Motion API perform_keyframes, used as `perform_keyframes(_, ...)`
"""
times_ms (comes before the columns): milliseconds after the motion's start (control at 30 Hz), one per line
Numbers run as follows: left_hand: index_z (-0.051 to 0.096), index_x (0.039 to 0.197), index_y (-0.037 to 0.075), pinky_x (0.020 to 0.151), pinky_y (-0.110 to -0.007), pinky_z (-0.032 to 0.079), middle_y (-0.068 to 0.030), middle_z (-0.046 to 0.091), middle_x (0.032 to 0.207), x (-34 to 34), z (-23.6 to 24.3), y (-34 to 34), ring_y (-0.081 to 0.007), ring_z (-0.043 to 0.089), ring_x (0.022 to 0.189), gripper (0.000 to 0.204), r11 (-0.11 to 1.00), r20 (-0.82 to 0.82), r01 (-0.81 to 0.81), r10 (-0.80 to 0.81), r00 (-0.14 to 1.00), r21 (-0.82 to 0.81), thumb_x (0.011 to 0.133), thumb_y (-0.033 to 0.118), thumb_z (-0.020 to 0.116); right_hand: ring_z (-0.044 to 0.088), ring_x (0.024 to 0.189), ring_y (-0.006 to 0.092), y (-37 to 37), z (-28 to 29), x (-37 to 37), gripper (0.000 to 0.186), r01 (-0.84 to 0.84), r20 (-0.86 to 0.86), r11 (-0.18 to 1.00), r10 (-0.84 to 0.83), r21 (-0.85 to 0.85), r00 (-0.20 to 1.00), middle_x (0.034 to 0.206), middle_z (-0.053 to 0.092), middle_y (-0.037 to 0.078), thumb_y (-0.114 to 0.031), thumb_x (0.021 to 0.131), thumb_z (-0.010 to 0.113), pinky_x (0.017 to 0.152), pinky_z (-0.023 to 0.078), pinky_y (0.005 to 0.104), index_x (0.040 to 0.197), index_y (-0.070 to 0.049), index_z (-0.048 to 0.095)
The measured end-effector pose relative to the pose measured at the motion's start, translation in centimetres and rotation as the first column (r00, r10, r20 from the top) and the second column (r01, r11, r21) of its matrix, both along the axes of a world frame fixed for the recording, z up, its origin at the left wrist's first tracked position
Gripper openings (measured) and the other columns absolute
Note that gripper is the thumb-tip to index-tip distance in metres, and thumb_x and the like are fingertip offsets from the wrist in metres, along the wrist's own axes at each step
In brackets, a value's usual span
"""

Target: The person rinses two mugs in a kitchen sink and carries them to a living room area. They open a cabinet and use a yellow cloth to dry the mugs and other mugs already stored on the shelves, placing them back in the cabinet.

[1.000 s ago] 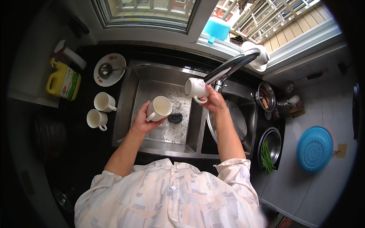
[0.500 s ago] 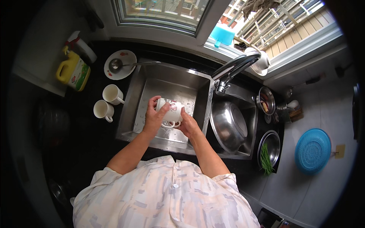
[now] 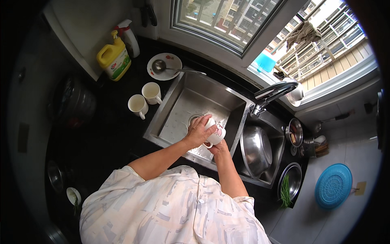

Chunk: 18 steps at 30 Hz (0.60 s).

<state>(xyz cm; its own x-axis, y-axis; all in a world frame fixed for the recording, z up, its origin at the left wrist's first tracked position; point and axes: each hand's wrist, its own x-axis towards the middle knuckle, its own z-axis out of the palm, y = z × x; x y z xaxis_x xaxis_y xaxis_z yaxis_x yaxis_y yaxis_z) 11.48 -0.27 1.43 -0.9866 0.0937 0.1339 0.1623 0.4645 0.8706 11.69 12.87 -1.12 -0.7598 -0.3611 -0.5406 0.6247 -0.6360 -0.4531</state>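
Over the right part of the left steel sink basin (image 3: 178,107), a white mug (image 3: 219,133) with a pink print is held between my two hands. My left hand (image 3: 197,132) lies across its side with the fingers curved over it. From below and the right, my right hand (image 3: 219,148) grips it, its fingers mostly hidden. A handle loop hangs under the mug. White also shows beside my left fingers; I cannot tell whether that is a second mug. Two more white mugs (image 3: 138,105) stand on the black counter left of the sink.
A patterned plate (image 3: 174,61) with a metal ladle (image 3: 159,66) sits behind the mugs, near a yellow pump jug (image 3: 114,59). The faucet (image 3: 274,92) arches behind the right basin, where a large steel bowl (image 3: 256,150) leans. Farther right, greens (image 3: 286,191) lie in a metal bowl.
My view has turned, so the scene sits farther right and tilted. My hands have turned the mug, its printed side now toward the right; my left hand reaches further over it.
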Motion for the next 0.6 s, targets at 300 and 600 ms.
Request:
perform_keyframes(300,0.044,0.120,0.014,0.075,-0.044,0.042,-0.0202,0.050,0.095,-2.4,2.3,-15.0,-0.0353,0.050,0.086,0.052,0.531,-0.323,-0.433,0.291,0.901,-0.728,0.070,0.010,0.058,0.058,0.093,0.0260,2.8,-4.9,1.8,0.025,0.308,0.280,0.943,-0.263,-0.131,0.923,0.099,0.061,0.004,-0.032,0.079,0.056,0.080,0.045,0.0520,0.101,-0.019,0.059)
perform_keyframes(600,0.055,0.105,0.008,0.078,-0.042,0.047,-0.0202,0.060,0.095,-7.8,-1.1,-20.3,-0.0353,0.058,0.091,0.031,0.619,0.210,-0.078,0.380,0.901,-0.782,0.074,0.005,0.052,0.054,0.066,0.0235,0.8,-0.6,2.4,0.025,0.219,0.018,0.810,-0.249,-0.544,0.968,0.072,0.058,0.009,-0.028,0.075,0.061,0.051,0.050,0.0290,0.092,-0.010,0.058)
